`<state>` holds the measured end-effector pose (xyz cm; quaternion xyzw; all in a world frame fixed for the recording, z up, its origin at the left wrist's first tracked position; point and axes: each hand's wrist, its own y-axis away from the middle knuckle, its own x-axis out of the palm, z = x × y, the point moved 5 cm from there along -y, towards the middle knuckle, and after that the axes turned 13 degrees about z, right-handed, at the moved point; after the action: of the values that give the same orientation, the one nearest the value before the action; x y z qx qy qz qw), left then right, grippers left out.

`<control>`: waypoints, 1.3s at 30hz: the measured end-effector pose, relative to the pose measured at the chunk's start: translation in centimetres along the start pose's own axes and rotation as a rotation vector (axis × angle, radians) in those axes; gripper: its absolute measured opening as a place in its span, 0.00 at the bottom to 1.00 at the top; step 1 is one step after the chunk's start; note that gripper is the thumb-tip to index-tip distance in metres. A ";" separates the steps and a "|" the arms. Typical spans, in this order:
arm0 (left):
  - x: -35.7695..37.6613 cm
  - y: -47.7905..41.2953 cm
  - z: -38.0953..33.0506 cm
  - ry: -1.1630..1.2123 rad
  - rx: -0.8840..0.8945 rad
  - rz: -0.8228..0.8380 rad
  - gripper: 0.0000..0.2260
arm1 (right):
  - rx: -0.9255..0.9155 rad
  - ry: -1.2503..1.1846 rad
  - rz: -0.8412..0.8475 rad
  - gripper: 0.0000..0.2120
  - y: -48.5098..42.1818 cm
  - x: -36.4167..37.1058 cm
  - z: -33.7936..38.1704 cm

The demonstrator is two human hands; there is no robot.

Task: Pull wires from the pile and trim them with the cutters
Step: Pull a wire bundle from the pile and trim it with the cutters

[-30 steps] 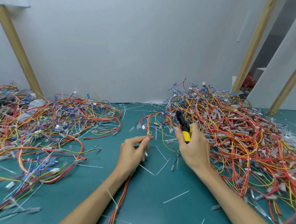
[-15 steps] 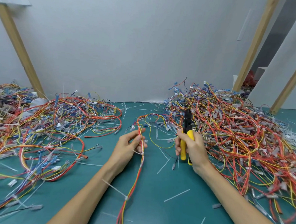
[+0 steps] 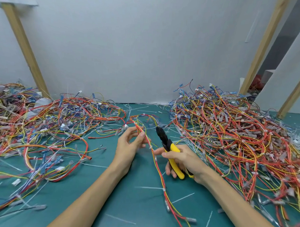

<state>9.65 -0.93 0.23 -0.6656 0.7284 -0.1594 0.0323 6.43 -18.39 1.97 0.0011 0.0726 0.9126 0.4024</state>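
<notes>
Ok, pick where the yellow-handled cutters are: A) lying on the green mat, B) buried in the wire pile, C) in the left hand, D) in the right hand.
D: the right hand grips the cutters by their yellow handles; the left hand holds a wire bundle.

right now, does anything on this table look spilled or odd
White cable-tie offcuts lie scattered over the green mat between the left pile and right pile of wires. The left hand pinches a wire bundle, the right hand grips the cutters; nothing damaged.
</notes>
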 end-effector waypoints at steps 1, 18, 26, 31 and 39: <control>-0.1 0.0 0.0 -0.021 0.009 -0.025 0.07 | 0.007 0.015 0.019 0.18 0.1 0.0 0.1; 2.3 0.7 -0.3 -0.553 -0.050 0.254 0.14 | -0.103 -0.331 0.089 0.20 -0.4 -1.5 -1.2; 2.7 0.9 -1.1 -0.438 -0.024 0.286 0.08 | -0.089 -0.313 0.097 0.24 -0.1 -1.3 -0.9; 2.2 0.9 -0.7 -0.336 -0.056 0.236 0.07 | -0.098 -0.237 0.095 0.22 -0.1 -1.0 -0.5; 1.3 0.5 0.0 -0.186 -0.077 0.080 0.09 | -0.071 -0.263 0.087 0.23 -0.3 -1.1 -0.8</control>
<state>8.96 -2.19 0.34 -0.6487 0.7538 -0.0672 0.0805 7.36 -19.08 1.18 0.1097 -0.0130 0.9231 0.3682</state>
